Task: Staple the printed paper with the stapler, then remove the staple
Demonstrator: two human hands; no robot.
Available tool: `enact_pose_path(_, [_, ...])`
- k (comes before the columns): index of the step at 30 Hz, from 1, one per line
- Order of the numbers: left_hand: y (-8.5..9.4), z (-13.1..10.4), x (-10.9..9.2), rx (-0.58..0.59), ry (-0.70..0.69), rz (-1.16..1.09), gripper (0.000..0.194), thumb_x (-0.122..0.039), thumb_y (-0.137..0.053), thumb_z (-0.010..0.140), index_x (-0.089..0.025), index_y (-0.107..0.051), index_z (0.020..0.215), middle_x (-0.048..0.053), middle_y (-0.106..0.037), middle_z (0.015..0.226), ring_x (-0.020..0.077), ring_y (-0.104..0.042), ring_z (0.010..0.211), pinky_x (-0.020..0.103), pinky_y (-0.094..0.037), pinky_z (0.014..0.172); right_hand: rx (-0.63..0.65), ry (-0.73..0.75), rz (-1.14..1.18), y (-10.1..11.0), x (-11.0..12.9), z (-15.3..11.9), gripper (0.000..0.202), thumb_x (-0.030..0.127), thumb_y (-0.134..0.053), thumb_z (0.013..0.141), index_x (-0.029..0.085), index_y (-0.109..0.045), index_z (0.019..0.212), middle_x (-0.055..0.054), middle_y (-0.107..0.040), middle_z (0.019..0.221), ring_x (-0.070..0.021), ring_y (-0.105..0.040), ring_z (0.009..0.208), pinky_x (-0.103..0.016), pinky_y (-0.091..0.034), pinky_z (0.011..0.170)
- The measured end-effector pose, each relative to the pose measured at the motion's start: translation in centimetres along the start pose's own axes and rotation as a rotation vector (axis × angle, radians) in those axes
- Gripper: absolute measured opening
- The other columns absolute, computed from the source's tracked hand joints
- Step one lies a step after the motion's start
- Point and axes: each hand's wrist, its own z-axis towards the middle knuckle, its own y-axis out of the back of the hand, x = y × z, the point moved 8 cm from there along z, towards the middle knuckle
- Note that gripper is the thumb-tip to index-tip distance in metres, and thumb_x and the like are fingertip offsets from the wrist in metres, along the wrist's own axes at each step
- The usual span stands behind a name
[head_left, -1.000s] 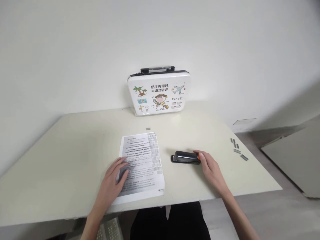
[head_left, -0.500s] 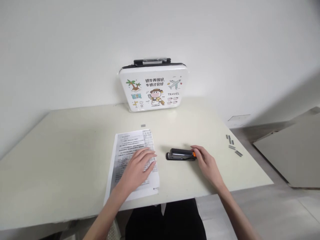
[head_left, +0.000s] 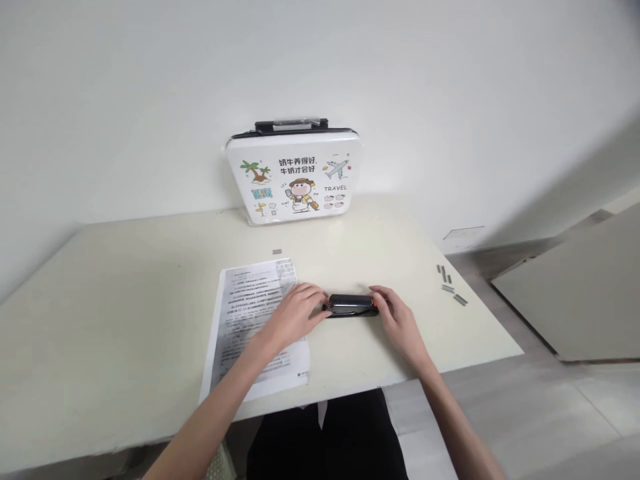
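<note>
A black stapler [head_left: 351,305] lies lengthwise on the table, to the right of a printed paper sheet [head_left: 233,333]. My right hand [head_left: 399,321] grips its right end, where a bit of orange shows beside the fingers. At the stapler's left end, my left hand [head_left: 296,313] has its thumb and fingertips closed around the tip. The left wrist and forearm pass over the paper and cover part of its print.
A white carry case [head_left: 295,177] with cartoon pictures stands against the wall at the table's back. Several staple strips [head_left: 449,289] lie near the right edge of the table [head_left: 125,320]. One more staple strip [head_left: 277,251] is behind the paper.
My left hand has moved right, off the paper's right side and onto the stapler's left end. The right hand stays at the stapler's right end. The view has shifted slightly.
</note>
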Motion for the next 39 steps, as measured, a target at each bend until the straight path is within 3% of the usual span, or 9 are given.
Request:
enact_pose_path(9, [0.1, -0.6, 0.1, -0.029, -0.008, 0.013, 0.009, -0.033, -0.068, 0.1, -0.025, -0.071, 0.1, 0.004, -0.077, 0.107, 0.027, -0.07, 0.106, 0.046, -0.052, 0.097, -0.043, 0.004, -0.039, -0.2, -0.2, 0.0, 0.05, 0.061, -0.042, 0.105, 0.024, -0.066, 0.127, -0.012, -0.077, 0.123, -0.0302, -0.071, 0.113, -0.047, -0.053, 0.103])
enact_pose_path(17, [1.9, -3.7, 2.1, -0.044, 0.03, 0.028, 0.012, -0.035, -0.065, 0.101, -0.026, -0.073, 0.102, 0.005, -0.074, 0.121, 0.0267, -0.069, 0.114, 0.046, -0.054, 0.101, -0.054, 0.029, -0.082, -0.3, -0.2, -0.3, 0.047, 0.059, -0.041, 0.106, 0.025, -0.069, 0.123, -0.011, -0.076, 0.123, -0.0302, -0.069, 0.115, -0.047, -0.052, 0.104])
enact_pose_path(21, [2.8, -4.2, 2.7, 0.016, 0.042, 0.024, 0.016, -0.04, -0.067, 0.1, -0.029, -0.074, 0.109, 0.004, -0.072, 0.13, 0.0273, -0.066, 0.122, 0.045, -0.053, 0.105, -0.056, 0.025, -0.085, -0.3, -0.1, -0.4, 0.047, 0.059, -0.041, 0.106, 0.025, -0.069, 0.123, -0.011, -0.076, 0.123, -0.0303, -0.069, 0.115, -0.047, -0.051, 0.105])
enact_pose_path(24, [4.2, -3.4, 5.0, 0.002, 0.095, 0.018, 0.027, -0.048, -0.068, 0.098, -0.029, -0.072, 0.117, 0.004, -0.071, 0.133, 0.0274, -0.065, 0.125, 0.044, -0.05, 0.109, -0.045, 0.017, -0.074, -0.3, 0.0, -0.4, 0.047, 0.059, -0.041, 0.106, 0.025, -0.069, 0.124, -0.011, -0.076, 0.123, -0.0295, -0.068, 0.116, -0.047, -0.05, 0.106])
enact_pose_path(29, [7.8, -0.2, 12.9, -0.272, 0.328, 0.157, 0.022, -0.038, -0.062, 0.099, -0.024, -0.071, 0.114, 0.008, -0.073, 0.123, 0.0296, -0.063, 0.121, 0.046, -0.046, 0.113, -0.04, 0.004, -0.057, -0.4, -0.2, -0.4, 0.046, 0.059, -0.042, 0.106, 0.025, -0.069, 0.122, -0.01, -0.075, 0.123, -0.029, -0.068, 0.115, -0.046, -0.05, 0.106])
enact_pose_path(32, [8.1, 1.8, 16.5, -0.307, 0.394, 0.182, 0.024, -0.034, -0.067, 0.094, -0.019, -0.072, 0.112, 0.014, -0.071, 0.122, 0.0354, -0.061, 0.122, 0.053, -0.043, 0.114, -0.036, 0.002, -0.05, -0.5, -0.3, -0.4, 0.046, 0.059, -0.043, 0.106, 0.025, -0.069, 0.123, -0.01, -0.075, 0.124, -0.0294, -0.068, 0.117, -0.047, -0.05, 0.106])
enact_pose_path(36, [7.8, 3.0, 18.2, -0.312, 0.404, 0.147, 0.017, -0.037, -0.069, 0.093, -0.021, -0.075, 0.096, 0.013, -0.071, 0.108, 0.0344, -0.063, 0.112, 0.054, -0.045, 0.11, -0.034, -0.004, -0.056, -0.5, -0.1, -0.5, 0.046, 0.059, -0.042, 0.106, 0.025, -0.068, 0.124, -0.011, -0.074, 0.125, -0.03, -0.067, 0.118, -0.047, -0.05, 0.105])
enact_pose_path(39, [7.8, 2.8, 16.9, -0.331, 0.37, 0.088, 0.019, -0.037, -0.063, 0.098, -0.02, -0.072, 0.094, 0.01, -0.072, 0.105, 0.0299, -0.066, 0.106, 0.049, -0.048, 0.106, -0.037, -0.003, -0.062, -0.4, 0.0, -0.5, 0.047, 0.06, -0.042, 0.106, 0.025, -0.068, 0.123, -0.011, -0.074, 0.125, -0.0298, -0.067, 0.117, -0.047, -0.05, 0.105])
